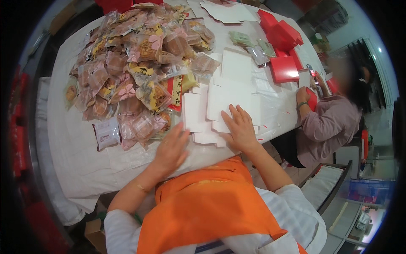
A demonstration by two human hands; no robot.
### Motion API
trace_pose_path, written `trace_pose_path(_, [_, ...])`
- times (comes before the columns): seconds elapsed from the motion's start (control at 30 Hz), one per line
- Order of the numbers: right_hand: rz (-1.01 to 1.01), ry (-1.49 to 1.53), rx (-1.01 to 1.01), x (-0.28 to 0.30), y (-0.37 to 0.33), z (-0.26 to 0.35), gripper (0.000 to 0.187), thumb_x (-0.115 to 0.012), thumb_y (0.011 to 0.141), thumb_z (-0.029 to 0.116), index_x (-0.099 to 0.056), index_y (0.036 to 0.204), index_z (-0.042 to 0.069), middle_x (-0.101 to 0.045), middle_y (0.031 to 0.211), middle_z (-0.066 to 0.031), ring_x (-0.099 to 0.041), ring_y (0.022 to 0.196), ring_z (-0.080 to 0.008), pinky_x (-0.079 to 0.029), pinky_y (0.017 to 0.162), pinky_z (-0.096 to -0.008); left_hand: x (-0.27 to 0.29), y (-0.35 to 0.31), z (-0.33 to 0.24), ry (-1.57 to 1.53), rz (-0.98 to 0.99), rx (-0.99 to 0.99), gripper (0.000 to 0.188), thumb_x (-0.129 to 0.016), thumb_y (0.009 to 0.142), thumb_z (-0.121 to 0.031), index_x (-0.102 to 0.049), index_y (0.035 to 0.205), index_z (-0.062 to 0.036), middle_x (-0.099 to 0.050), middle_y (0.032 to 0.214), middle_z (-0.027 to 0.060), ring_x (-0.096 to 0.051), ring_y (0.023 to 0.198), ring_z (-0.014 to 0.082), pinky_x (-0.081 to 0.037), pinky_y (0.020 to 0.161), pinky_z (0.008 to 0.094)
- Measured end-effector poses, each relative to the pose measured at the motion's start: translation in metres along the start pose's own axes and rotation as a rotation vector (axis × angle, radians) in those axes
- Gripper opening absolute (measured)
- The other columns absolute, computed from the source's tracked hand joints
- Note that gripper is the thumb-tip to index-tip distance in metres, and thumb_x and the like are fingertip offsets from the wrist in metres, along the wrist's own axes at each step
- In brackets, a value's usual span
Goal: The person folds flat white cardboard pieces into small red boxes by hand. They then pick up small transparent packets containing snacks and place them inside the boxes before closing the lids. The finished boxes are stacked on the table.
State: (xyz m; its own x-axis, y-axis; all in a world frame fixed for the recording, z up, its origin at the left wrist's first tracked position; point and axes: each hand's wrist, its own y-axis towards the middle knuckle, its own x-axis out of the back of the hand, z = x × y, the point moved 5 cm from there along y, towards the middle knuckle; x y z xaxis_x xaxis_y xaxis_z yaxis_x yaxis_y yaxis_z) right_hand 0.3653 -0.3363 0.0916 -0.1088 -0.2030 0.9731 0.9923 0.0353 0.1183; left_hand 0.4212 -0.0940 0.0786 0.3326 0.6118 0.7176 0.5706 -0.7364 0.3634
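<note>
Flat white cardboard blanks [228, 91] lie overlapping in front of me on the table. My right hand [239, 129] rests on their near right part, fingers stretched out and slightly apart. Beside their near left edge is my left hand [172, 146], its fingers extended, with nothing seen in it. To the left rises a big heap of mooncakes in clear and printed bags [139, 63]. At the heap's near edge sits a small white packet [107, 133] with printing on it.
A white-covered table [76, 165] spreads under everything. Red boxes [284, 70] stand at the right, by green and silver packets [253, 46]. A co-worker [334, 114] sits at the right edge, hands on a red box. More white card [228, 12] lies at the far side.
</note>
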Motion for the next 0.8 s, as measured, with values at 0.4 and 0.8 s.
trace_pose_path(0.4, [0.013,0.006,0.144,0.022,0.02,-0.087,0.067,-0.073,0.074,0.033,-0.05,0.133,0.013,-0.041,0.141,-0.0183,-0.039,0.129,-0.0405,-0.033,0.104,-0.0518,-0.093,0.111,-0.019,0.063,-0.119,0.299,0.079,-0.068,0.079,-0.022,-0.029,0.141,0.0076,-0.018,0.151,0.0276,-0.015,0.141,0.0432,-0.013,0.113,0.0508])
trace_pose_path(0.8, [0.017,0.019,0.141,0.022,0.015,-0.085,0.066,-0.072,0.075,0.034,-0.051,0.134,0.015,-0.042,0.141,-0.0168,-0.036,0.131,-0.0381,-0.031,0.106,-0.0484,-0.071,0.251,0.021,0.406,-0.011,-0.168,0.037,-0.057,0.088,-0.018,-0.057,0.124,-0.0118,-0.045,0.142,0.007,-0.034,0.136,0.0285,-0.024,0.108,0.0508])
